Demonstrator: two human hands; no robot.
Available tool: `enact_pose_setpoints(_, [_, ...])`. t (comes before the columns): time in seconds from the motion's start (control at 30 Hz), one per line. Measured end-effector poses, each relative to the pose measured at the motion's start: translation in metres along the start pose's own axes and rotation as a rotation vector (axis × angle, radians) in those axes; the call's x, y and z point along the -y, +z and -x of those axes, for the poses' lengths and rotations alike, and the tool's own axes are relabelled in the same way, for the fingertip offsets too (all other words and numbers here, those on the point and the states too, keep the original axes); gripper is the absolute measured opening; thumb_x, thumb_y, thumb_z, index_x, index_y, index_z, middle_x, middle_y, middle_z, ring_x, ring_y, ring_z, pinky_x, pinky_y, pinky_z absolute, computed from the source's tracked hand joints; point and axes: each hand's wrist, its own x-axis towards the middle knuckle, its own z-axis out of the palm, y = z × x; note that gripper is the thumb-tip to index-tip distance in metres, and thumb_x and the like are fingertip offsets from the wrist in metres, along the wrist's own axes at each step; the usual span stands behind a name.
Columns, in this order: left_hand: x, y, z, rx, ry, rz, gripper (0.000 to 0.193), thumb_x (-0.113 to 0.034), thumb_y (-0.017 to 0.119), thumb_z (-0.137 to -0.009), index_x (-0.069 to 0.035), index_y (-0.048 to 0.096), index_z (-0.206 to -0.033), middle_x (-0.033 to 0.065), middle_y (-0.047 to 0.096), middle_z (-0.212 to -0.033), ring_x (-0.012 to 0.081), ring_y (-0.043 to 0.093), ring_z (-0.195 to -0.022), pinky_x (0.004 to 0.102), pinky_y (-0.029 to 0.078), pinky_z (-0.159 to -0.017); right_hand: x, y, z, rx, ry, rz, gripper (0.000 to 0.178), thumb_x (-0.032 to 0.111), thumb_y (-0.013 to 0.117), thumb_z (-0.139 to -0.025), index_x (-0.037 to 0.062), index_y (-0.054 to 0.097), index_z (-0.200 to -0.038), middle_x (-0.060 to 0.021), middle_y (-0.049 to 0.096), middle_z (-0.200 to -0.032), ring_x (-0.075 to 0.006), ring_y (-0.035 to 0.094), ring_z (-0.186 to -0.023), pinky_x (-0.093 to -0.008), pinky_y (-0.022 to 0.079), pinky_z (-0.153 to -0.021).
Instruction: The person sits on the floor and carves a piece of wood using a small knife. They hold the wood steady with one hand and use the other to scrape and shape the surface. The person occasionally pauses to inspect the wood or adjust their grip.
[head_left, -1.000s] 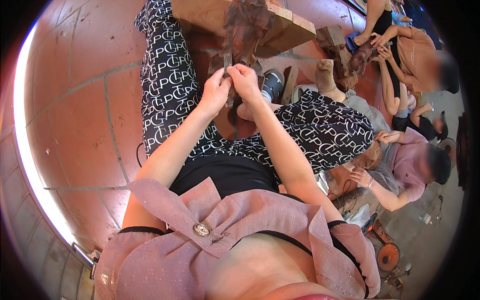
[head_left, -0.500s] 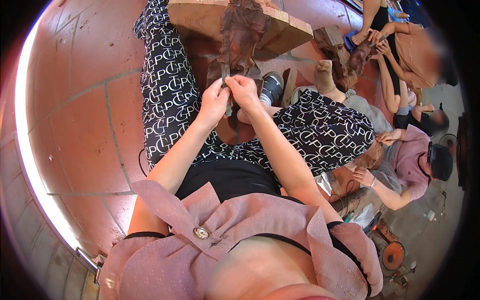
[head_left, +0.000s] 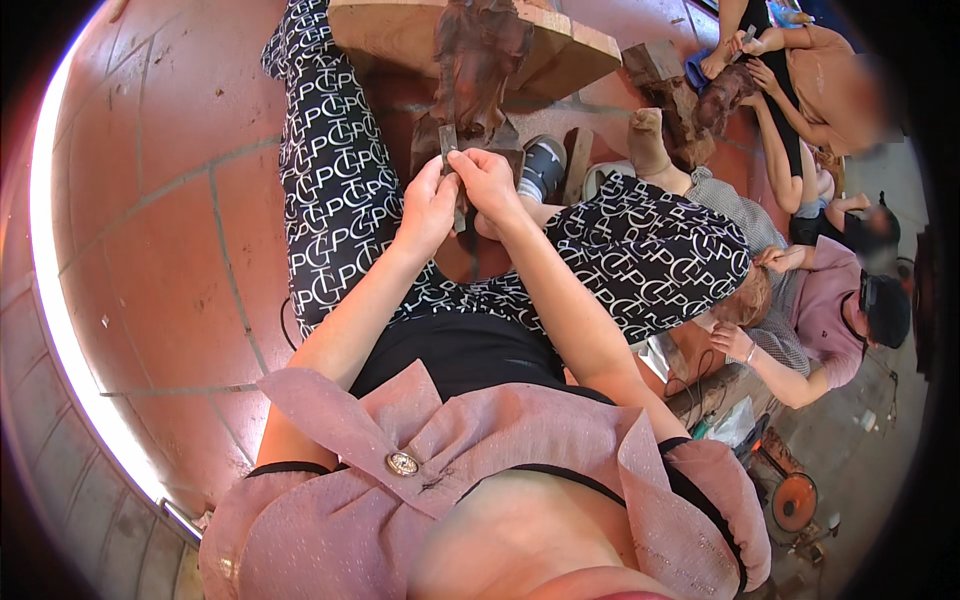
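My left hand [head_left: 430,208] and my right hand [head_left: 487,188] meet between my knees, fingers closed on a narrow grey strip [head_left: 448,140]. Its flat upper end sticks out above my thumbs, and a short piece shows below my fingers; whether it is an abrasive strip or a scraper I cannot make out. Just beyond stands a dark reddish-brown carved wooden figure [head_left: 480,60], its base partly hidden behind my hands. The strip's upper end overlaps the figure's lower part in view; whether they touch is unclear.
A thick pale wooden block [head_left: 570,60] sits behind the figure. At upper right, a person in orange [head_left: 825,95] holds a flat tool over another carving [head_left: 715,105]. A person in pink [head_left: 830,300] works at the right. Beside them lies an orange round device [head_left: 794,502].
Less of the grey strip shows above my hands, while my hands stay almost in place. At upper right, the person in orange has raised one hand with the flat tool.
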Motion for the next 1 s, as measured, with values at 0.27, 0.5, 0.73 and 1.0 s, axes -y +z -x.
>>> enact_pose_setpoints(0.27, [0.004,-0.001,0.002,-0.031,-0.193,-0.062,0.024,-0.015,0.041,-0.095,-0.005,0.051,-0.113,0.0008,0.053,-0.066,0.0069,0.047,-0.043,0.0201,0.036,-0.033,-0.015,-0.002,-0.003,0.064,0.119,0.12,0.034,0.028,0.058,-0.083,-0.0008,0.06,-0.066,-0.0059,0.056,-0.057,-0.0109,0.05,-0.052,-0.0311,0.042,-0.051])
enact_pose_setpoints(0.5, [-0.004,-0.003,0.008,0.024,0.058,-0.073,0.031,-0.009,0.043,-0.09,-0.003,0.046,-0.121,0.0032,0.055,-0.068,0.0081,0.05,-0.052,0.0224,0.041,-0.046,-0.007,-0.007,0.004,0.021,-0.012,-0.047,0.027,0.022,0.057,-0.085,-0.0014,0.063,-0.074,-0.0032,0.056,-0.057,-0.0083,0.051,-0.051,-0.0267,0.04,-0.045])
enact_pose_setpoints(0.73, [0.0,-0.001,0.005,0.025,0.153,-0.156,0.04,-0.006,0.044,-0.09,-0.004,0.04,-0.13,-0.001,0.047,-0.062,0.0046,0.043,-0.046,0.0201,0.037,-0.041,0.01,-0.008,0.009,-0.15,-0.279,0.126,0.012,0.011,0.059,-0.082,0.0,0.063,-0.086,-0.005,0.063,-0.069,-0.0095,0.058,-0.06,-0.0244,0.047,-0.057])
enact_pose_setpoints(1.0, [-0.003,-0.005,-0.005,0.011,0.273,-0.27,0.041,-0.006,0.045,-0.088,-0.002,0.041,-0.129,0.0027,0.052,-0.069,0.0079,0.048,-0.059,0.0236,0.041,-0.054,0.015,-0.007,0.012,-0.15,-0.47,0.142,0.023,0.0,0.06,-0.078,0.0032,0.063,-0.1,-0.01,0.065,-0.092,-0.0163,0.063,-0.072,-0.0258,0.05,-0.064])
